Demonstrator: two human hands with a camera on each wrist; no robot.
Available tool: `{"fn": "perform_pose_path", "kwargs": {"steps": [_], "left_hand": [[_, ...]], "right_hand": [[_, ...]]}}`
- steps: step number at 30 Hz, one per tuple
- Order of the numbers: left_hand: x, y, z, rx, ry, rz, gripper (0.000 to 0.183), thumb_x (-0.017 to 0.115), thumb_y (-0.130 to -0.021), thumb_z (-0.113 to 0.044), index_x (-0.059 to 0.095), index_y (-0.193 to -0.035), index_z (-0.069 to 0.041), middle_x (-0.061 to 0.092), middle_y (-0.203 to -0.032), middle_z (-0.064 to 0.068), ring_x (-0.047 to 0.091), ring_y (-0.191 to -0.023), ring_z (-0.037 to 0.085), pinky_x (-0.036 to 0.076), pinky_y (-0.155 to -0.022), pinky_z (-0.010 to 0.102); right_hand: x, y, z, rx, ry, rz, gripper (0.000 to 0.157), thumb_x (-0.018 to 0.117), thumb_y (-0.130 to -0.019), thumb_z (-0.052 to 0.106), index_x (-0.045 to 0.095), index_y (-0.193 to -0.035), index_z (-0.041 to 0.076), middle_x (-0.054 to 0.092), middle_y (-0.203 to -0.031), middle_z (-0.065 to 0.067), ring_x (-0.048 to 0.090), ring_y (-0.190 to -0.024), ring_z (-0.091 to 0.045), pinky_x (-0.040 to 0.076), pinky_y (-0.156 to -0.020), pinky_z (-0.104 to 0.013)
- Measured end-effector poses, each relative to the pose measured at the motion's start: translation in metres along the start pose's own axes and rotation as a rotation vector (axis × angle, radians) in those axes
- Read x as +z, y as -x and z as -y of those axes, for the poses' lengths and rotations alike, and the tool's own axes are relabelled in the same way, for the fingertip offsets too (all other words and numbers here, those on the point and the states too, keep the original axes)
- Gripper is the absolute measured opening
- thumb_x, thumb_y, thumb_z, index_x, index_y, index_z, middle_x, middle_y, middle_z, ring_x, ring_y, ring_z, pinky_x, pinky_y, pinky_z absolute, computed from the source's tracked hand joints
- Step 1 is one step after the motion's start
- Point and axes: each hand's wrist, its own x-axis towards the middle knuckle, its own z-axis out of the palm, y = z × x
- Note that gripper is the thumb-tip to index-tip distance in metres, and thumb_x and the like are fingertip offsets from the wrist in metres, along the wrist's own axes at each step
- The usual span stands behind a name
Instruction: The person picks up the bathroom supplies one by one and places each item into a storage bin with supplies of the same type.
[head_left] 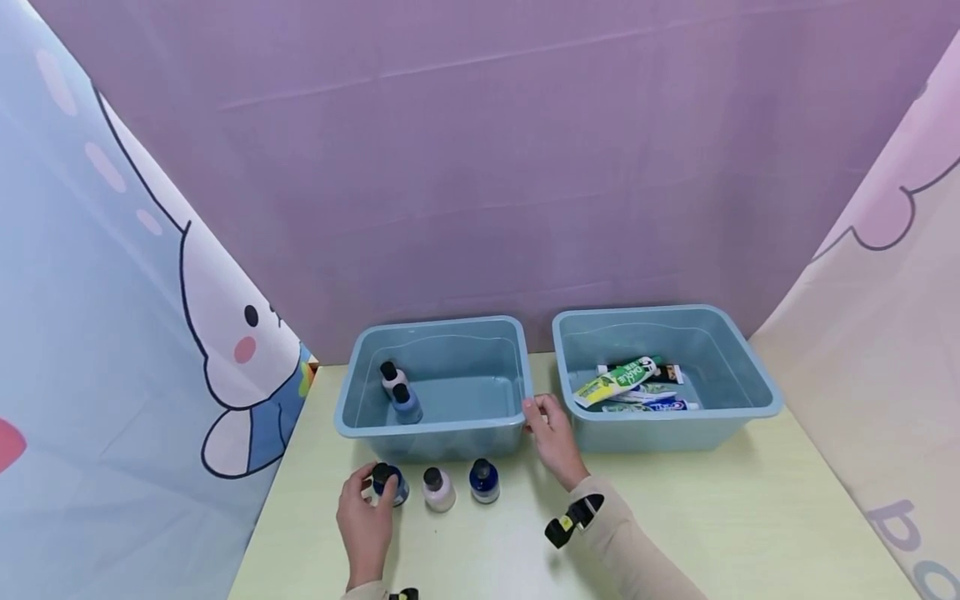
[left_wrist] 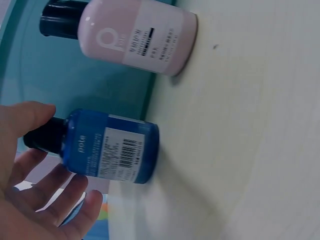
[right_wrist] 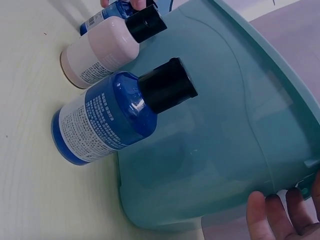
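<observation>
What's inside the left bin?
The left bin holds a pale bottle and a blue bottle, both black-capped. The blue bottle partly hides the pale bottle; the near wall hides what's directly behind it.

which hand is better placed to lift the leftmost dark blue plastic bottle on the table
The left hand, likely: its thumb and fingers are at the black cap of that dark blue bottle. The right hand grips the blue-grey rectangular plastic bin by its rim, farther away.
</observation>
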Motion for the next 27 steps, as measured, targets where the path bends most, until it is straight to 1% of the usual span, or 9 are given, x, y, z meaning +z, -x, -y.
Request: {"fn": "perform_pose_path", "kwargs": {"steps": [6,8,11,13,16,18,20,22,27], "left_hand": [[0.005,0.0,0.005,-0.047,0.029,0.029,0.04,0.073,-0.096,-0.019,0.061,-0.13,-0.001,0.067,-0.126,0.022,0.062,-0.115,0.035,0.051,-0.092,0.05],[0.006,0.0,0.007,-0.057,0.041,0.033,0.039,0.073,-0.096,-0.02,0.062,-0.13,-0.003,0.067,-0.126,0.021,0.063,-0.115,0.034,0.052,-0.091,0.047],[0.008,0.0,0.009,-0.072,0.061,0.031,0.038,0.073,-0.096,-0.021,0.063,-0.129,-0.005,0.068,-0.126,0.019,0.065,-0.115,0.033,0.054,-0.088,0.039],[0.01,0.001,0.011,-0.082,0.069,0.03,0.039,0.074,-0.096,-0.022,0.063,-0.13,-0.006,0.069,-0.128,0.018,0.065,-0.115,0.032,0.055,-0.087,0.037],[0.011,0.001,0.013,-0.092,0.078,0.022,0.04,0.074,-0.096,-0.024,0.063,-0.131,-0.007,0.068,-0.13,0.018,0.066,-0.116,0.032,0.056,-0.089,0.04],[0.012,0.001,0.014,-0.09,0.078,0.01,0.041,0.074,-0.096,-0.023,0.063,-0.132,-0.007,0.068,-0.13,0.018,0.066,-0.116,0.032,0.055,-0.09,0.042],[0.013,0.001,0.015,-0.086,0.078,-0.005,0.04,0.074,-0.095,-0.023,0.064,-0.131,-0.007,0.069,-0.13,0.018,0.066,-0.115,0.032,0.055,-0.089,0.041],[0.013,0.002,0.017,-0.08,0.082,-0.022,0.041,0.075,-0.095,-0.023,0.065,-0.131,-0.007,0.069,-0.13,0.018,0.067,-0.114,0.032,0.055,-0.088,0.036],[0.013,0.002,0.019,-0.031,0.11,-0.067,0.041,0.078,-0.092,-0.02,0.068,-0.128,-0.004,0.07,-0.127,0.019,0.068,-0.112,0.034,0.055,-0.084,0.026]], "right_hand": [[0.001,0.001,0.0,-0.001,-0.01,-0.001,0.04,0.048,-0.109,0.036,0.056,-0.112,-0.003,0.052,-0.122,-0.009,0.054,-0.111,-0.022,0.055,-0.099,-0.046],[0.001,0.001,0.0,-0.002,-0.006,-0.002,0.04,0.048,-0.109,0.035,0.056,-0.112,-0.003,0.052,-0.123,-0.009,0.054,-0.112,-0.022,0.055,-0.099,-0.047],[0.001,0.0,0.0,-0.001,0.0,-0.001,0.038,0.047,-0.11,0.034,0.057,-0.112,-0.003,0.052,-0.124,-0.01,0.054,-0.112,-0.022,0.055,-0.099,-0.048],[0.001,0.001,0.003,0.007,-0.002,0.004,0.036,0.046,-0.11,0.031,0.056,-0.113,-0.004,0.052,-0.124,-0.011,0.054,-0.112,-0.023,0.054,-0.1,-0.049],[-0.001,0.005,0.014,0.016,0.008,0.018,0.033,0.046,-0.111,0.026,0.056,-0.112,-0.006,0.053,-0.123,-0.013,0.054,-0.111,-0.023,0.053,-0.1,-0.047],[-0.003,0.01,0.024,0.014,0.021,0.028,0.032,0.046,-0.111,0.023,0.056,-0.112,-0.007,0.053,-0.122,-0.013,0.055,-0.109,-0.022,0.053,-0.099,-0.043],[-0.004,0.014,0.034,0.008,0.037,0.033,0.029,0.046,-0.111,0.021,0.057,-0.111,-0.006,0.054,-0.12,-0.013,0.055,-0.107,-0.02,0.052,-0.097,-0.038],[-0.004,0.019,0.041,0.0,0.046,0.033,0.027,0.046,-0.11,0.02,0.058,-0.109,-0.005,0.055,-0.119,-0.013,0.054,-0.106,-0.018,0.052,-0.096,-0.036],[-0.004,0.021,0.045,-0.002,0.042,0.022,0.025,0.046,-0.11,0.02,0.058,-0.107,-0.002,0.055,-0.118,-0.012,0.053,-0.104,-0.016,0.05,-0.094,-0.034]]}}
